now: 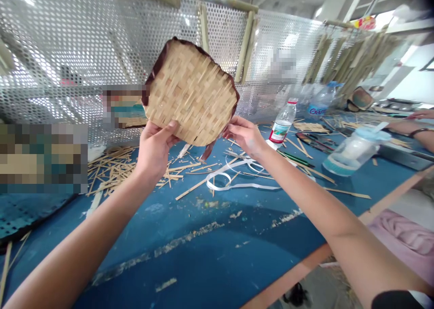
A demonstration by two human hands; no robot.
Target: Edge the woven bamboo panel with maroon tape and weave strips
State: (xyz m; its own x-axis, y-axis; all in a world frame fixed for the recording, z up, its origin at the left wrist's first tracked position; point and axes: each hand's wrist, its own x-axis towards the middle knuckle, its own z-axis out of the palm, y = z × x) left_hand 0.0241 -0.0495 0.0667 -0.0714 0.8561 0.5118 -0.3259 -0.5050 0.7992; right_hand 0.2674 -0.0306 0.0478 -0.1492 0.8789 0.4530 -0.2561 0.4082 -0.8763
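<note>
A rounded panel of woven bamboo strips is held up above the table, its flat face toward me. Dark brown ribbon edging runs around its left, top and right sides. The lower edge shows bare bamboo. My left hand grips the lower left, thumb on the front and fingers behind. At the lower right, my right hand pinches the rim and the edging there. A loose brown ribbon end hangs below the panel beside my right hand.
Thin bamboo strips and a curled white band lie on the blue table. A labelled bottle and a clear cup stand right. Perforated metal mesh rises behind. Another person's hand is at far right.
</note>
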